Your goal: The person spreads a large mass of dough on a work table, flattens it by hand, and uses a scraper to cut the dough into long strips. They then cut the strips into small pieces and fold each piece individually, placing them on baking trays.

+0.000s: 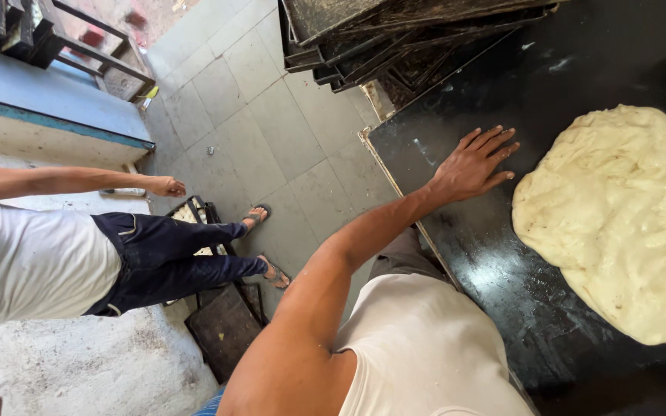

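Your left hand (473,164) lies flat, palm down, on the glossy black worktable (549,308) at centre right of the frame; fingers straight and slightly spread, gripping nothing. Your right hand is out of view. The large flattened sheet of pale cream dough (618,219) lies on the same dark surface at the right edge of the frame, just beside your fingertips but not touching them; its top is wrinkled and its outline irregular. The tabletop is wet-looking and reflective, with faint pale smears toward the upper right; its light metal edge runs diagonally from frame centre toward the bottom. At top centre, a stack of dark, worn metal baking trays (395,38) rests at the table's far end. The floor of large grey square tiles (264,131) fills the upper middle. At left, another person in a white shirt and dark trousers (156,258) stands in sandals, one arm extended toward a pale ledge with a blue top (48,108). More dark trays (225,327) lie on the floor near their feet.
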